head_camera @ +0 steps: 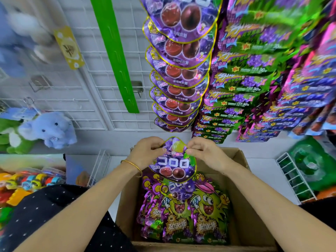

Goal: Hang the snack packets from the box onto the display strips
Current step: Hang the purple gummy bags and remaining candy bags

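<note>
Both hands hold one purple grape gummy packet (173,163) by its top corners above the cardboard box (241,188). My left hand (145,151) pinches the packet's upper left edge and my right hand (203,151) pinches its upper right edge. The packet hangs just below a column of the same purple packets (179,73) clipped on a display strip. An empty green display strip (118,57) hangs to the left of that column. Inside the box lie more purple packets (180,190) and green-and-purple candy packets (194,219).
Strips full of green-purple and pink packets (254,75) fill the right. A white wire grid wall (101,99) is behind. Plush toys (49,130) hang at left, colourful toys (27,182) lie below them, and a white wire rack (294,177) stands at right.
</note>
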Available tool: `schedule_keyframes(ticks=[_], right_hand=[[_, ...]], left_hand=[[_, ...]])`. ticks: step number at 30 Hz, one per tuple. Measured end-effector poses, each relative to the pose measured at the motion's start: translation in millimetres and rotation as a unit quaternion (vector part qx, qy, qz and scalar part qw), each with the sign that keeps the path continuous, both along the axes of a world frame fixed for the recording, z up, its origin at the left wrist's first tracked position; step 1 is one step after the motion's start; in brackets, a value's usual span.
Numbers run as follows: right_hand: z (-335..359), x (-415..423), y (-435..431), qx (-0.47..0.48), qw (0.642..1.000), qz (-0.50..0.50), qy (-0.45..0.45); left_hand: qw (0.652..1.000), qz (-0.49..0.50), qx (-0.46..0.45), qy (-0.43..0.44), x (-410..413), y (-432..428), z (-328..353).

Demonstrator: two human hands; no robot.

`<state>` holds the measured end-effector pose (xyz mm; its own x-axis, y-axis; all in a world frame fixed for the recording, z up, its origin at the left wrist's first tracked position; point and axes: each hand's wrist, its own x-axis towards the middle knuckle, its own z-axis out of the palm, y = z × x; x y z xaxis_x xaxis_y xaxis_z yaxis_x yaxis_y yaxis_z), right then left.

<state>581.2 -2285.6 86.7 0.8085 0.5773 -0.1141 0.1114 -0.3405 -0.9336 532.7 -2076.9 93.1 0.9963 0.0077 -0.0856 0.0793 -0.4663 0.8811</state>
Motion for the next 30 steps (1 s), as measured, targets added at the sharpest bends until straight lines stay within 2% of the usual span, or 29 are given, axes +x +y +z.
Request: schedule_keyframes(ticks=[4, 8, 11, 15, 18, 21, 24, 26, 30], right_hand=[[44.2, 2.4, 10.7, 0.055, 0.997, -0.023, -0.055], [85.9, 11.0, 19.3, 0.07, 0.984, -0.088, -0.14], [132.1, 17.3, 15.9, 0.103, 0.97, -0.122, -0.184], [203.1, 27.8, 13.7, 0.141, 0.931, -0.165, -0.292], [250.6, 41.5, 19.8, 0.164, 0.892, -0.201, -0.37], [287.6, 56.2, 28.3, 0.143, 0.844, -0.218, -0.469], [313.3, 72.4, 36.6, 0.088, 0.809, -0.24, -0.529], [326.2, 81.4, 41.6, 0.067, 0.8, -0.259, -0.538], [343.0, 93.0, 52.4, 0.051, 0.792, -0.261, -0.55]], left_hand=[[0.996, 0.05, -0.058, -0.05, 9.8, -5.4, 38.8], [0.994, 0.029, -0.063, -0.088, 25.7, -10.9, 95.0], [0.986, 0.032, -0.069, -0.149, 41.4, -10.1, 155.5], [0.942, 0.102, -0.088, -0.309, 76.2, -3.1, 250.6], [0.92, 0.128, -0.067, -0.364, 105.4, -5.8, 307.9], [0.923, 0.117, -0.08, -0.358, 126.5, -16.1, 341.3], [0.932, 0.09, -0.189, -0.296, 134.7, -26.7, 360.5], [0.931, 0.076, -0.244, -0.259, 136.3, -28.8, 368.0], [0.945, 0.095, -0.21, -0.23, 139.2, -25.5, 374.6]])
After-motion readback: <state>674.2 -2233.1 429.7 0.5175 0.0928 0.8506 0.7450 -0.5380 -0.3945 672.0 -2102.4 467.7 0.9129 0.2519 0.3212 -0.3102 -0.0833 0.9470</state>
